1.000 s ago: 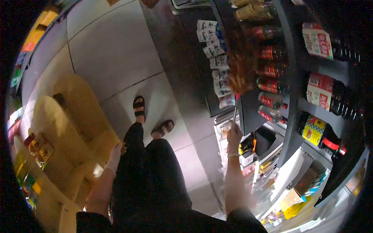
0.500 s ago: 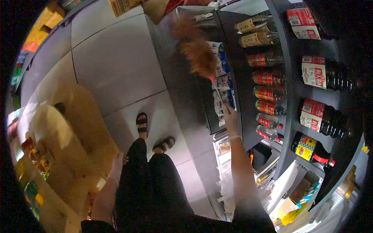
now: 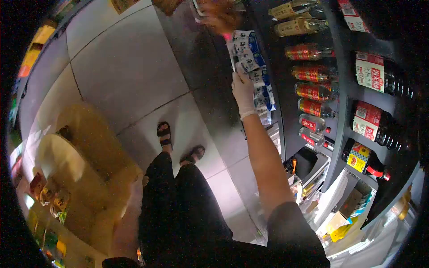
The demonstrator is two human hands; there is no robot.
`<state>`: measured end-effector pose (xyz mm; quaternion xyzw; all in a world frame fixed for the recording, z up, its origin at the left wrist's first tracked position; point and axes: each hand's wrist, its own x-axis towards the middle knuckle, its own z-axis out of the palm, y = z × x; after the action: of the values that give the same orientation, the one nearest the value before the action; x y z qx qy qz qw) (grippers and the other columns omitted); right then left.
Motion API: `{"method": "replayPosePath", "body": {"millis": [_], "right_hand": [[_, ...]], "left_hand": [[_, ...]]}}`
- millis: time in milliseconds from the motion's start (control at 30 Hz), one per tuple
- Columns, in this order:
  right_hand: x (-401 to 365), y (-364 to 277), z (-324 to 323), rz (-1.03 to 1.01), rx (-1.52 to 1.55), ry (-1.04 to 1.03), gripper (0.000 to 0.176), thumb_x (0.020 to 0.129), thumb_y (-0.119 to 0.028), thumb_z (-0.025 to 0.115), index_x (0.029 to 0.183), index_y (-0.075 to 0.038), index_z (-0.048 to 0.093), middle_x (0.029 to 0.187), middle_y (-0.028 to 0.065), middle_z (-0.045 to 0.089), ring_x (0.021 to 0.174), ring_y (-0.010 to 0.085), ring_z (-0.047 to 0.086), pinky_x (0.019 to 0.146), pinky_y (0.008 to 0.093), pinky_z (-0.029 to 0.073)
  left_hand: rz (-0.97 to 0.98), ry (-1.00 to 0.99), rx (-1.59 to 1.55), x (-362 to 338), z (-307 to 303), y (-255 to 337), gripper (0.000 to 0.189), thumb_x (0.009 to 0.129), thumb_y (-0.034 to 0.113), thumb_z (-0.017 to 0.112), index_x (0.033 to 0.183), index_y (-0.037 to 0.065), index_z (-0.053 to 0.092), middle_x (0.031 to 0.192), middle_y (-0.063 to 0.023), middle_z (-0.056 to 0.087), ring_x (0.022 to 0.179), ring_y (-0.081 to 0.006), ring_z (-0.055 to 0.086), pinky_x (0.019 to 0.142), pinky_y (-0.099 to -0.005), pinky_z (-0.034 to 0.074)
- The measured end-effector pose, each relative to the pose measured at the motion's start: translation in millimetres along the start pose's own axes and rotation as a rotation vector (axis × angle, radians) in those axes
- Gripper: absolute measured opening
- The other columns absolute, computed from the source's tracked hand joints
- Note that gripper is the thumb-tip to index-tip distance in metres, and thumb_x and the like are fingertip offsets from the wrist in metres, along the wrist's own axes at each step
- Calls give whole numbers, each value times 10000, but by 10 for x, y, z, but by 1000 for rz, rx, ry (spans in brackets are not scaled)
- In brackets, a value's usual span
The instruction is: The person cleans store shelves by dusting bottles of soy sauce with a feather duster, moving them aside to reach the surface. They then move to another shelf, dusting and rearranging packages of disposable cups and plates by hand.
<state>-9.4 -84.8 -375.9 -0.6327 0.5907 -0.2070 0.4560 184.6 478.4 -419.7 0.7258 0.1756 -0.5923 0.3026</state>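
My right hand [image 3: 241, 89], in a thin whitish glove, is wrapped round the pale handle of a feather duster [image 3: 219, 17]. Its brown feathers are blurred and reach past the upper edge of the view, above a pink collar. Below and beside the hand lie white and blue packets [image 3: 248, 51] on the lowest shelf. My left hand [image 3: 142, 179] hangs low beside my left thigh, dim and partly hidden; its fingers do not show clearly.
Bottles with red labels [image 3: 313, 91] line the shelf on the right, with large dark bottles [image 3: 370, 76] on the shelf beyond. A beige rounded stand [image 3: 96, 138] is at left. Cardboard box [image 3: 339, 219] sits lower right. My sandalled feet [image 3: 164, 129] stand on grey tiles.
My right hand has moved up and left in the view with the feather duster, uncovering more of the packets. The duster's feathers now partly leave the frame. My left hand stays beside my leg.
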Motion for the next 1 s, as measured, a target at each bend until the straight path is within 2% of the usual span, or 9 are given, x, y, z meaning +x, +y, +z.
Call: {"method": "replayPosePath", "body": {"millis": [100, 200, 367, 400, 433, 500, 600, 700, 1000], "right_hand": [[-398, 564, 23, -24, -381, -199, 324, 939, -323, 514, 1170, -135, 644, 713, 100, 617, 666, 146, 579, 596, 303, 466], [-1087, 498, -222, -94, -690, -567, 251, 922, -288, 522, 1071, -165, 681, 939, 209, 659, 863, 340, 638, 732, 371, 500], [-943, 1452, -583, 42, -195, -59, 244, 912, -270, 552, 951, -69, 684, 746, 152, 636, 727, 275, 631, 674, 372, 510], [-774, 1728, -580, 96, -47, 89, 249, 910, -269, 558, 929, -54, 683, 707, 138, 624, 692, 251, 628, 660, 375, 510], [-611, 1677, -556, 365, 162, 179, 251, 909, -268, 561, 912, -46, 681, 687, 132, 614, 678, 252, 625, 652, 377, 508], [-600, 1857, -403, 515, 87, 182, 253, 906, -267, 564, 896, -44, 681, 681, 134, 611, 675, 284, 625, 639, 386, 507], [-933, 2109, 142, 10, -494, -93, 262, 905, -283, 561, 896, -52, 685, 713, 166, 626, 698, 360, 627, 622, 416, 498], [-1026, 1646, 338, -367, -539, -231, 309, 904, -325, 552, 879, -45, 683, 732, 202, 627, 708, 391, 620, 621, 463, 476], [1658, 1457, 252, 394, -241, -30, 264, 920, -277, 451, 944, -56, 594, 674, 127, 551, 574, 264, 558, 549, 396, 472]], "left_hand": [[151, -24, 252, -65, 34, -28, 313, 936, 272, 513, 1130, 45, 605, 1049, -83, 643, 880, -170, 608, 755, -309, 466], [280, 67, 594, -306, 381, 176, 374, 905, 296, 547, 1189, 54, 583, 1182, -109, 598, 1048, -229, 575, 888, -359, 441], [92, 41, 987, -521, 999, 351, 493, 856, 378, 582, 1261, 101, 536, 1316, -142, 511, 1226, -283, 472, 1019, -450, 349], [181, 27, 1180, -406, 993, 57, 569, 834, 427, 594, 1310, 131, 491, 1409, -132, 419, 1291, -309, 390, 1028, -534, 306], [198, 40, 1256, -419, 1016, -3, 576, 833, 433, 593, 1317, 140, 483, 1422, -127, 401, 1304, -316, 368, 1028, -543, 298], [236, 64, 1412, -505, 1112, -48, 590, 832, 445, 592, 1331, 157, 467, 1449, -117, 364, 1329, -331, 323, 1028, -563, 283], [251, 83, 1412, -513, 1147, -121, 584, 826, 459, 592, 1320, 167, 480, 1452, -111, 358, 1325, -339, 327, 1031, -552, 285], [250, 63, 1411, -520, 1134, -60, 573, 834, 457, 585, 1319, 170, 479, 1451, -103, 360, 1331, -333, 322, 1028, -546, 289], [268, 112, 1436, -413, 1113, 76, 478, 866, 432, 554, 1275, 185, 526, 1434, -72, 392, 1308, -306, 365, 1032, -498, 305]]}}
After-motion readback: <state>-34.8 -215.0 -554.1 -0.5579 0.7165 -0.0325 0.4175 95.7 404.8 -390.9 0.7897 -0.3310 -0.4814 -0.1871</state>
